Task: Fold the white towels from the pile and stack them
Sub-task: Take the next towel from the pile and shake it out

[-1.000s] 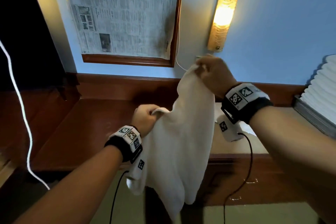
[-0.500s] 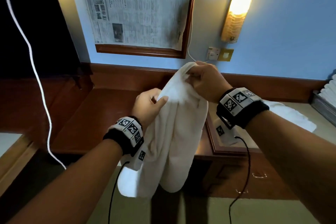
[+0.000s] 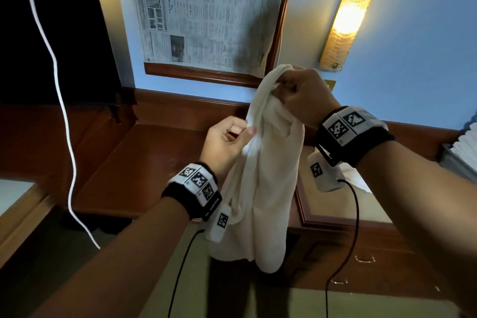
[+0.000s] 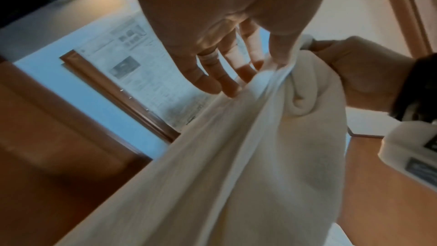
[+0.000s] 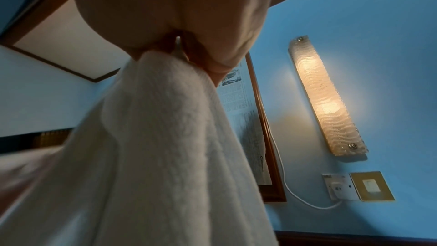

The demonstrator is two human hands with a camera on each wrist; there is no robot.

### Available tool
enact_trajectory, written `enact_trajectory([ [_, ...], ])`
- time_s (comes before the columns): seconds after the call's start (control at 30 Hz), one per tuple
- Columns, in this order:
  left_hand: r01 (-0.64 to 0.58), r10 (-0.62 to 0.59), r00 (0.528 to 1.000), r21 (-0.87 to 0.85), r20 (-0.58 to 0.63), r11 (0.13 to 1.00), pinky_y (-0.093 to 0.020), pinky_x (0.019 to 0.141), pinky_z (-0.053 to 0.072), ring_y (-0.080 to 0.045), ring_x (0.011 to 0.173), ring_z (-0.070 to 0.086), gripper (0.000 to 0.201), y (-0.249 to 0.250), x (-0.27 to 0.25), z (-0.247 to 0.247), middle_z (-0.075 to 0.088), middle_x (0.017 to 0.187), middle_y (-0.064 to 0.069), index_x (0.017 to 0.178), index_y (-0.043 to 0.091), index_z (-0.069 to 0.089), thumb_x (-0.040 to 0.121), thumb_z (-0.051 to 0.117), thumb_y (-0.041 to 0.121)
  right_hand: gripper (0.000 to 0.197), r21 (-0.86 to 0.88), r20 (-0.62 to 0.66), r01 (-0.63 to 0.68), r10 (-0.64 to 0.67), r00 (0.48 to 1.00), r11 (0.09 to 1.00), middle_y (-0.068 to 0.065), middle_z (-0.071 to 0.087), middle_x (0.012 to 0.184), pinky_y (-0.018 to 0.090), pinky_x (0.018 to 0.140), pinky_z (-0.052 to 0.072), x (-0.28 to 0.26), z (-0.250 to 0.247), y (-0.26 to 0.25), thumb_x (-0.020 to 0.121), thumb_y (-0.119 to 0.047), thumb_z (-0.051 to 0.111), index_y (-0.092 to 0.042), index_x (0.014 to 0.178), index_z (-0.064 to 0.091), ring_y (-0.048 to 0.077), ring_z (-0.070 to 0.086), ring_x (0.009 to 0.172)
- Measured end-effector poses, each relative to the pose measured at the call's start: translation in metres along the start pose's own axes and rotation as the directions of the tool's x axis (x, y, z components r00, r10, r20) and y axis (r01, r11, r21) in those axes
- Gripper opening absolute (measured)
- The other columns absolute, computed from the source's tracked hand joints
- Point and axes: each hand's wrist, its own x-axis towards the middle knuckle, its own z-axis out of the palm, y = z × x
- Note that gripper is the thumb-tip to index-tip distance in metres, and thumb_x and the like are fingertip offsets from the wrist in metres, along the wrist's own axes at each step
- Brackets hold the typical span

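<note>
Towel hanging between two hands above the near edge of a wooden desk.

The right hand is gripping the white towel's bunched top, fingers curled round it; lower and to the left, the left hand is pinching a side edge between thumb and fingers. A lit wall lamp is glowing at far right, beside a framed newspaper.

Newspaper print and wristband marker patterns, all unreadable.
</note>
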Motion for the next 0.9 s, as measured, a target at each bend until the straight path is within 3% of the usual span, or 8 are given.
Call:
enact_trajectory([
  [0.13,-0.013,0.014,1.000,0.157,-0.010,0.988,-0.025,0.058,0.043,-0.008,0.058,0.046,0.029,0.008,0.016,0.013,0.049,0.063,0.009,0.072,0.020,0.053,0.089,0.075,0.029,0.021,-0.079,0.042,0.015,-0.012,0.999,0.997,0.003,0.066,0.099,0.026,0.086,0.047,-0.003,-0.005,-0.005,0.091,-0.007,0.061,-0.011,0.105,0.076,0.019,0.060,0.093],
  [0.23,-0.018,0.032,0.998,0.245,-0.054,0.969,-0.025,0.057,0.043,-0.007,0.056,0.050,0.021,0.006,0.024,0.010,0.056,0.062,0.017,0.075,0.031,0.059,0.094,0.068,0.035,0.021,-0.096,0.034,0.013,-0.009,0.999,0.995,0.004,0.067,0.098,0.030,0.087,0.047,-0.007,-0.017,0.000,0.090,-0.007,0.061,-0.013,0.104,0.076,0.020,0.061,0.093],
  [0.37,0.019,-0.019,1.000,-0.019,-0.006,1.000,-0.014,0.057,0.042,0.004,0.054,0.051,0.020,0.018,0.021,0.013,0.060,0.057,0.019,0.080,0.016,0.062,0.099,0.061,0.012,0.022,-0.105,0.013,-0.016,0.017,1.000,0.994,0.001,0.067,0.099,0.024,0.085,0.042,-0.013,-0.031,0.009,0.091,-0.007,0.062,-0.016,0.106,0.076,0.018,0.060,0.094],
  [0.43,0.025,-0.025,1.000,-0.071,-0.001,0.997,-0.018,0.061,0.043,0.000,0.059,0.052,0.025,0.020,0.022,0.015,0.059,0.062,0.014,0.075,0.015,0.059,0.100,0.059,0.012,0.023,-0.119,0.010,-0.020,0.021,1.000,0.993,-0.001,0.067,0.098,0.024,0.086,0.042,-0.014,-0.034,0.012,0.091,-0.007,0.061,-0.015,0.107,0.076,0.019,0.060,0.094],
  [0.53,0.011,-0.011,1.000,0.025,0.009,1.000,-0.028,0.064,0.040,-0.009,0.066,0.049,0.025,0.021,0.027,0.018,0.055,0.073,0.001,0.076,0.021,0.055,0.099,0.055,0.033,0.023,-0.160,0.021,0.002,0.002,1.000,0.987,-0.002,0.065,0.094,0.023,0.082,0.041,-0.016,-0.035,0.013,0.091,-0.003,0.059,-0.011,0.105,0.076,0.020,0.060,0.091],
  [0.63,-0.016,0.008,0.999,0.198,0.044,0.980,-0.024,0.062,0.041,-0.002,0.065,0.053,0.022,0.028,0.022,0.020,0.059,0.077,0.006,0.085,0.017,0.053,0.097,0.062,0.033,0.025,-0.153,0.006,0.012,-0.011,1.000,0.988,-0.004,0.064,0.092,0.019,0.080,0.039,-0.017,-0.034,0.012,0.089,0.000,0.058,-0.011,0.103,0.076,0.017,0.059,0.090],
  [0.77,-0.074,0.040,0.997,0.614,0.068,0.786,-0.040,0.068,0.049,-0.029,0.081,0.058,0.015,0.024,0.012,0.005,0.058,0.088,0.003,0.096,0.020,0.046,0.093,0.060,0.026,0.022,-0.159,0.005,0.025,-0.024,1.000,0.987,-0.002,0.064,0.091,0.022,0.080,0.041,-0.021,-0.032,0.013,0.089,-0.002,0.060,-0.010,0.101,0.075,0.018,0.058,0.089],
  [0.9,0.020,-0.104,0.994,0.858,0.039,0.513,-0.040,0.067,0.042,-0.031,0.077,0.047,0.018,0.002,-0.007,-0.018,0.040,0.096,0.002,0.091,0.024,0.035,0.093,0.053,0.027,0.020,-0.175,-0.097,-0.071,0.055,0.994,0.982,0.004,0.065,0.092,0.030,0.083,0.043,-0.024,-0.036,0.024,0.091,-0.006,0.058,-0.009,0.101,0.075,0.022,0.056,0.088],
])
